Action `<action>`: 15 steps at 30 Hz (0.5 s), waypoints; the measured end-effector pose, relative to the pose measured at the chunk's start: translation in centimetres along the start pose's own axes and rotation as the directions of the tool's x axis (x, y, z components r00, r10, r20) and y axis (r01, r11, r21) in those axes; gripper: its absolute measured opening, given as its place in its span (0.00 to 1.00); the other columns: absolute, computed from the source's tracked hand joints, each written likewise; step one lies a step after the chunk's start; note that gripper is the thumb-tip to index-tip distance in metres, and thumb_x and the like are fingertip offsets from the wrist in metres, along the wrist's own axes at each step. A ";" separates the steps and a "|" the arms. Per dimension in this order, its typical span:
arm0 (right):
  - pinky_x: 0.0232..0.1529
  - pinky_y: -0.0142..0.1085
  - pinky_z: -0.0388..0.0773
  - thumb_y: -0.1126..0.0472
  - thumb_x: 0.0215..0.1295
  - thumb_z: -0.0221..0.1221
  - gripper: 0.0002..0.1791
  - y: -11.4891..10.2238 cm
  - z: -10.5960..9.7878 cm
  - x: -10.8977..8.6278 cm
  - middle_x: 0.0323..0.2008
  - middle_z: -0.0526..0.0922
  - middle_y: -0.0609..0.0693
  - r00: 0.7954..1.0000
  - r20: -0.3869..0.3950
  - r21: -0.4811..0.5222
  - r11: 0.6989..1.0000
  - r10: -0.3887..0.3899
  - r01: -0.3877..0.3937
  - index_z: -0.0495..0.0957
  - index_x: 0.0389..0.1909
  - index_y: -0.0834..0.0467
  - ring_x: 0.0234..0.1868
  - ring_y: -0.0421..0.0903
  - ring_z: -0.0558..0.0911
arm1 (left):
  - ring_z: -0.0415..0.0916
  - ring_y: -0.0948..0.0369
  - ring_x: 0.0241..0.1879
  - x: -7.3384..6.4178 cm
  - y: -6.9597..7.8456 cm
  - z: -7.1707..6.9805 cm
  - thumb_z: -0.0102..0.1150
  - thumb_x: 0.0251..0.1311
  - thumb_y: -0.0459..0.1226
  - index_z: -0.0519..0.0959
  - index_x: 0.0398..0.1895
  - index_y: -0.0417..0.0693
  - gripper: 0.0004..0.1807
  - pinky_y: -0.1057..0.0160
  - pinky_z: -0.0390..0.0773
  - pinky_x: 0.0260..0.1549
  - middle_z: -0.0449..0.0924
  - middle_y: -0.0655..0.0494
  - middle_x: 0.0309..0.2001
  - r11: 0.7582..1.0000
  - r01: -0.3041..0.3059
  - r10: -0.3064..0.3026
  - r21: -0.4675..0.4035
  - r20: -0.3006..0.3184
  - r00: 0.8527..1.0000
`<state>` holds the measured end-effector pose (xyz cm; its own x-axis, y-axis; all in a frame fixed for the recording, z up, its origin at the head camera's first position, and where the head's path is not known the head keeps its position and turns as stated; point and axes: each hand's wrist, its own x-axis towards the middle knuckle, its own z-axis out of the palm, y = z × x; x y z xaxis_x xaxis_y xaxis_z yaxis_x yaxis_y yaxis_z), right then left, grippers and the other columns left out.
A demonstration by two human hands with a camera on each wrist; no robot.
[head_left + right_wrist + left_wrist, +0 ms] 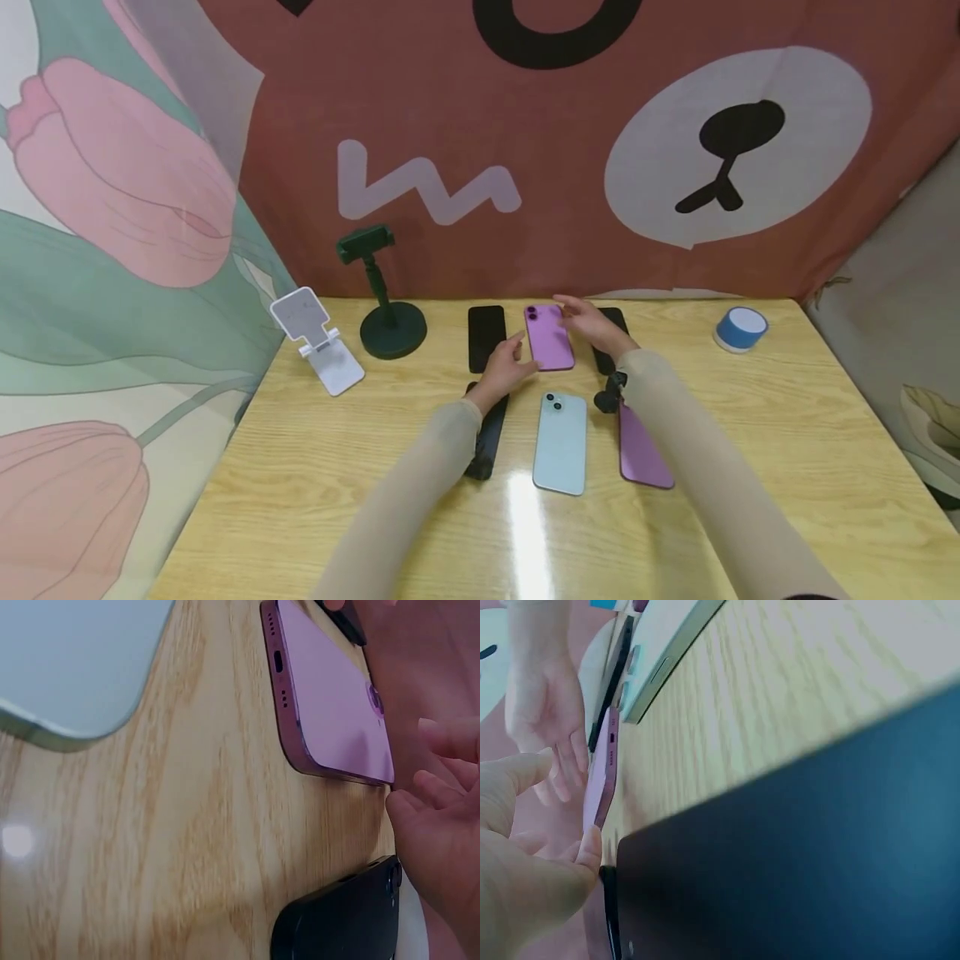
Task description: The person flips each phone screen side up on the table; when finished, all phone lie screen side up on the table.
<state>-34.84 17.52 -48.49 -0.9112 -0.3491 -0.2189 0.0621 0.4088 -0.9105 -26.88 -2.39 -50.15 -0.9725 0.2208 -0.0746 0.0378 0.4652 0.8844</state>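
Note:
A pink phone (549,343) lies camera side up at the back of the table, between my two hands. My left hand (507,369) is at its lower left corner, fingers loosely bent; in the left wrist view a fingertip (591,844) comes close to the phone's edge, and I cannot tell whether it touches. By the phone's upper right side is my right hand (592,323), its fingers relaxed and holding nothing. Under the left wrist lies a dark phone (491,437), and another black phone (486,333) is behind that hand. The right hand partly hides a third black phone (603,362).
Nearer the front lie a pale blue phone (561,446) and a purple phone (643,454), the latter partly under the right forearm. A white folding stand (335,367) and a dark green stand (393,332) are at the back left. A blue and white roll (741,329) sits far right.

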 end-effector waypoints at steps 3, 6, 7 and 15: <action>0.68 0.52 0.49 0.70 0.68 0.47 0.34 0.2 0.3 0.6 0.73 0.47 0.62 1.000 0.012 -0.008 1.000 0.013 -0.013 0.48 0.73 0.61 0.72 0.60 0.47 | 0.68 0.55 0.45 0.5 -0.1 0.6 0.64 0.57 0.38 0.61 0.70 0.43 0.38 0.60 0.70 0.43 0.71 0.44 0.47 0.999 -0.022 0.022 0.044 0.005 1.000; 0.68 0.49 0.49 0.70 0.67 0.48 0.35 0.5 0.6 1.3 0.73 0.46 0.60 1.000 0.011 -0.030 1.000 0.008 -0.008 0.47 0.74 0.60 0.73 0.58 0.46 | 0.69 0.51 0.54 0.7 0.1 1.1 0.64 0.56 0.37 0.60 0.70 0.41 0.39 0.56 0.70 0.54 0.70 0.42 0.58 0.997 -0.025 0.024 0.068 0.013 1.000; 0.69 0.49 0.49 0.71 0.67 0.48 0.36 0.5 0.6 1.4 0.73 0.46 0.60 1.000 0.015 -0.042 0.999 0.002 -0.001 0.46 0.74 0.61 0.73 0.58 0.45 | 0.68 0.50 0.57 0.7 0.2 1.2 0.64 0.56 0.37 0.59 0.70 0.40 0.39 0.56 0.69 0.56 0.69 0.41 0.60 0.997 -0.026 0.025 0.072 0.017 1.000; 0.69 0.49 0.46 0.66 0.70 0.46 0.35 0.2 0.9 1.4 0.74 0.43 0.59 1.000 0.011 -0.115 0.993 0.023 -0.021 0.44 0.74 0.62 0.73 0.56 0.44 | 0.60 0.48 0.64 1.1 0.5 2.5 0.65 0.52 0.35 0.58 0.70 0.38 0.41 0.55 0.59 0.64 0.63 0.41 0.66 0.993 0.011 -0.009 0.119 -0.014 1.000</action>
<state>-35.73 16.34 -49.33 -0.9050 -0.3488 -0.2434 0.0342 0.5106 -0.8591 -27.38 0.21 -50.95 -0.9758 0.2049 -0.0765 0.0545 0.5664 0.8223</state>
